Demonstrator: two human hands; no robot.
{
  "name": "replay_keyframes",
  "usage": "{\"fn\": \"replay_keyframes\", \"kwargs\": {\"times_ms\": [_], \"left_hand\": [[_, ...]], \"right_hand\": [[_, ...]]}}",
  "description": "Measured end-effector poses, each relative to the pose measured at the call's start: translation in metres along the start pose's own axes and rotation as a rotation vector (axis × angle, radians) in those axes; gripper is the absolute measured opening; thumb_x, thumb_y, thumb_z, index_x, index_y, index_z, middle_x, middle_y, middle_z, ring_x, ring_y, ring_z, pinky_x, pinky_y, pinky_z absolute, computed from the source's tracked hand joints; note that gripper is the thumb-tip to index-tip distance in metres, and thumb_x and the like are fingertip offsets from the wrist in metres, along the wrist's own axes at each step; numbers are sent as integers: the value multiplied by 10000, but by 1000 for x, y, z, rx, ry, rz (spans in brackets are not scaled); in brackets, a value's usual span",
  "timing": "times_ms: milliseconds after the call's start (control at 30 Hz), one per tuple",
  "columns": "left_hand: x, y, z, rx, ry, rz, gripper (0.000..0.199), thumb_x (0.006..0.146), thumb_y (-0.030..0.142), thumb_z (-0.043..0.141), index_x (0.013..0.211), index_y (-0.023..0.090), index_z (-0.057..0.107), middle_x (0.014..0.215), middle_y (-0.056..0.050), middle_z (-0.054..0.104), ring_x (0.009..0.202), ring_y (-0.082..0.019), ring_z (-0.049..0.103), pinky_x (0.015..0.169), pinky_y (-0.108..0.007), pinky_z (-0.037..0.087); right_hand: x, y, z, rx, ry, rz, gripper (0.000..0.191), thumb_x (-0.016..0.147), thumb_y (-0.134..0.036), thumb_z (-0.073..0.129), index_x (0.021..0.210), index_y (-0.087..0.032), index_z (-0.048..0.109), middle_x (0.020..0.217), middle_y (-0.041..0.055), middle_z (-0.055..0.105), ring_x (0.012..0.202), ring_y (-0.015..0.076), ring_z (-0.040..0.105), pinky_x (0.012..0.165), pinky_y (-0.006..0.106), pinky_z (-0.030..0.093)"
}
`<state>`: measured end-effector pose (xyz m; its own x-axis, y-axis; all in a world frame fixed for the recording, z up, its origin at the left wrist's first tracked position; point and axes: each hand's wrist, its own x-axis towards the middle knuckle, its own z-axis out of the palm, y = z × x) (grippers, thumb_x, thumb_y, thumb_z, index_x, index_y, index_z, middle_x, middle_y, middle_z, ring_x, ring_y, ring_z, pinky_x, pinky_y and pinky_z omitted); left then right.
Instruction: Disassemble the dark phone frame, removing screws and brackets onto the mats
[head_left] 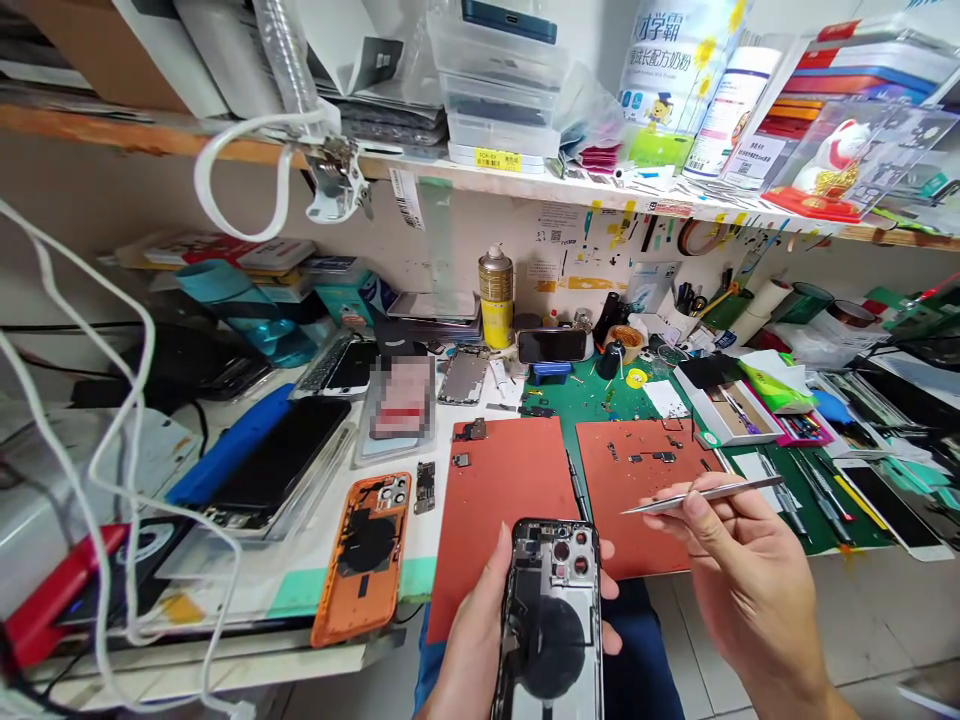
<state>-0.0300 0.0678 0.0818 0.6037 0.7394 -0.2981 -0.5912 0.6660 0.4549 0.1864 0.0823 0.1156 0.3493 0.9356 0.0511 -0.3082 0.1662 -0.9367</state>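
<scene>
An opened phone body (553, 620) with three camera rings and a black round pad is in my left hand (480, 640), thumb along its left edge and fingertips showing past its right edge. To the right, my right hand (757, 575) pinches metal tweezers (701, 495), whose thin tip points left, above the right red mat (637, 470) and apart from the phone. Small dark parts (652, 457) lie on that mat. On the left red mat (502, 500) are small modules (474, 430) near its top left corner.
An orange phone housing (367, 560) and a circuit board (425, 487) lie left of the mats. Screwdrivers (821, 495) and a white phone (892, 505) are at right. A yellow spray can (496, 297) stands behind, below a crowded shelf (600, 190). White cables (135, 400) hang at left.
</scene>
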Motion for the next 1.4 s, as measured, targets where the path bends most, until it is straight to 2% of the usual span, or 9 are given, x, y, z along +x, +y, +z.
{"fn": "replay_keyframes", "kwargs": {"times_ms": [100,167,267,333,433,533,900,1100,1400], "left_hand": [[-2,-1,1,40,-2,3,818,1038,777,470,1337,71,755,1178,-196,788,881,-275,794,849,-352,570],[-9,-5,-1,184,23,87,714,1045,739,498,1335,126,721,1191,-187,793,894,-270,781,848,-362,582],[-20,-10,-9,696,115,423,461,1080,583,592,1425,278,614,1429,-154,731,1188,-294,751,1028,-404,581],[-25,-10,-13,1173,135,720,482,1057,443,690,1501,316,551,1596,-147,624,1435,-323,631,1162,-463,540],[-25,-5,-14,1745,129,1011,563,1037,363,740,1530,225,508,1630,-214,580,1504,-355,572,1134,-528,591],[-23,-1,-10,1980,170,1113,446,1078,375,677,1429,130,552,1558,-274,628,1448,-368,620,1052,-519,645],[-15,-9,-5,2154,141,1215,310,1045,256,707,1242,34,614,1497,-390,616,1372,-485,633,947,-617,663],[-12,-10,-5,2177,162,1225,291,1054,269,691,1237,54,622,1492,-378,628,1366,-475,649,957,-600,660],[-9,-10,-5,2207,169,1227,283,1060,308,693,1221,80,640,1513,-362,621,1368,-476,659,974,-591,645]], "right_hand": [[0,-2,6,51,-51,29,222,898,-351,917,993,-226,759,922,53,818,840,233,847,761,330,725],[-1,-7,10,75,-99,53,212,917,-351,899,1008,-222,757,936,51,811,837,225,844,765,326,724],[-5,-14,14,78,-173,61,177,967,-349,848,1048,-222,754,963,58,810,828,220,838,781,350,727],[-10,-15,13,68,-226,47,130,1003,-330,804,1074,-236,749,984,56,818,817,221,839,786,378,731],[-22,-9,10,26,-268,24,72,1043,-308,753,1091,-257,738,994,45,827,866,234,849,819,418,732],[-33,4,7,-21,-236,36,68,1054,-315,741,1084,-255,730,999,41,827,922,248,852,836,423,734],[-44,23,8,-32,-116,-34,45,1053,-291,738,1059,-246,741,982,42,852,893,232,860,823,355,735],[-46,27,7,-62,-76,-78,40,1054,-280,731,1063,-242,736,1001,53,853,889,246,862,792,378,746],[-44,31,2,-137,-122,-158,77,1084,-221,669,1088,-255,737,1012,45,842,929,233,858,838,395,744]]}}
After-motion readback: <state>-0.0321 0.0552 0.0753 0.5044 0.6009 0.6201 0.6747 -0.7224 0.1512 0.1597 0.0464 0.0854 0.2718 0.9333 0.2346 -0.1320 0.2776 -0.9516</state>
